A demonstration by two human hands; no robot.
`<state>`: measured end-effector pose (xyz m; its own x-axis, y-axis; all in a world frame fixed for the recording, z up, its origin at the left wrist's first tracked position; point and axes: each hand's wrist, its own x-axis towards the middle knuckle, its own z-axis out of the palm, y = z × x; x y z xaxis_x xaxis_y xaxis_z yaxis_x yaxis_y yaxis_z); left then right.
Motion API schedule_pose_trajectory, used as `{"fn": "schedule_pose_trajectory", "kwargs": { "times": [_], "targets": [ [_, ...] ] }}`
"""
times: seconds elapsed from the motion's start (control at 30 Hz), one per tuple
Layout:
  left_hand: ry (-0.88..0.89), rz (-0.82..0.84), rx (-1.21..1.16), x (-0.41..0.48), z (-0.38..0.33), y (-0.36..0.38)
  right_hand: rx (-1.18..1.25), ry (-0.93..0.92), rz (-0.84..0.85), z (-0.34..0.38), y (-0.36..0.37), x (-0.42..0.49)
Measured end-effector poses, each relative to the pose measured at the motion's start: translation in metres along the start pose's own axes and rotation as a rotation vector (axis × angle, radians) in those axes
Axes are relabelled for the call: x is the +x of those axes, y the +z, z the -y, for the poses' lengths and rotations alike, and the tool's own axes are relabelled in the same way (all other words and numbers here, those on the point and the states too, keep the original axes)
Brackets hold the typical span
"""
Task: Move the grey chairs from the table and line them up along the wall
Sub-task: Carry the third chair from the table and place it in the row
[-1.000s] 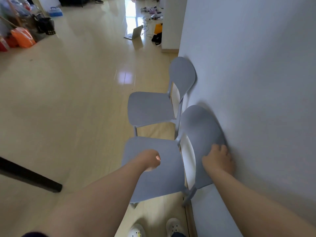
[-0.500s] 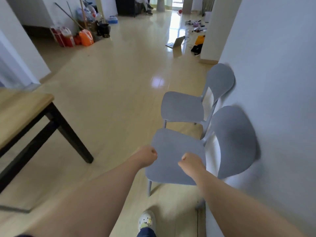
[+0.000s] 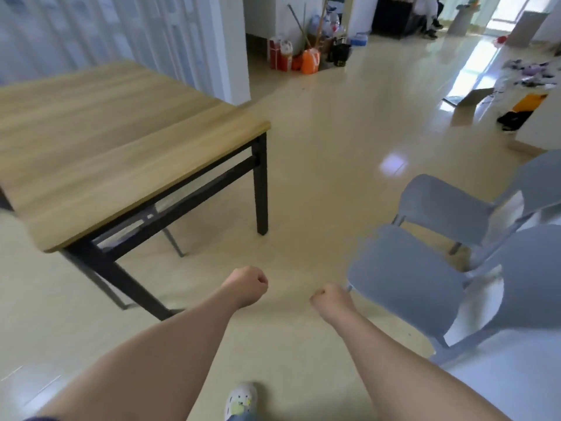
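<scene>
Since the earlier frames the right hand [image 3: 331, 299] has come off the near chair's backrest, and the view has swung left to take in the table [image 3: 100, 141]. Both hands now hang over bare floor, the left hand [image 3: 247, 284] and the right each curled into a loose fist, fingers folded in, holding nothing.

Near grey chair [image 3: 406, 284]: smooth moulded plastic, rounded seat, oval backrest, thin legs, standing at the right against the pale wall [image 3: 498, 378]. Its seat's front corner lies just beside the right fist; contact cannot be confirmed. Far grey chair [image 3: 446, 211]: same make, directly behind the first, the two seats close together.

Table: light wood-grain top, squared corners, black metal frame and legs, standing to the left, well apart from the chairs. Glossy cream floor [image 3: 318, 147] lies open between them.

An orange jug [image 3: 310, 62], red containers and poles are clustered at the far corner. A white patterned shoe [image 3: 241, 399] shows at the bottom edge.
</scene>
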<state>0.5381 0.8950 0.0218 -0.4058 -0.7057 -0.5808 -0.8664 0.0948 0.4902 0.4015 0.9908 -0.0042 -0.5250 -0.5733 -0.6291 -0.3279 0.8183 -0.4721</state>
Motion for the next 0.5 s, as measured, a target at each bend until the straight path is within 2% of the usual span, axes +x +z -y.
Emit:
{"fn": "schedule_pose_trajectory", "kwargs": {
  "times": [0.17,0.33,0.5],
  "targets": [
    [-0.065,-0.103,-0.052,-0.021,0.083,-0.043,-0.116,-0.104,0.062,0.068,0.067,-0.024],
    [-0.171,-0.256,-0.185,-0.048,0.194,-0.116,-0.218,-0.269,0.131,0.172,0.157,-0.049],
    [-0.252,-0.319,-0.284,-0.076,0.300,-0.180,-0.272,-0.357,0.173,0.264,0.247,-0.083]
  ]
}}
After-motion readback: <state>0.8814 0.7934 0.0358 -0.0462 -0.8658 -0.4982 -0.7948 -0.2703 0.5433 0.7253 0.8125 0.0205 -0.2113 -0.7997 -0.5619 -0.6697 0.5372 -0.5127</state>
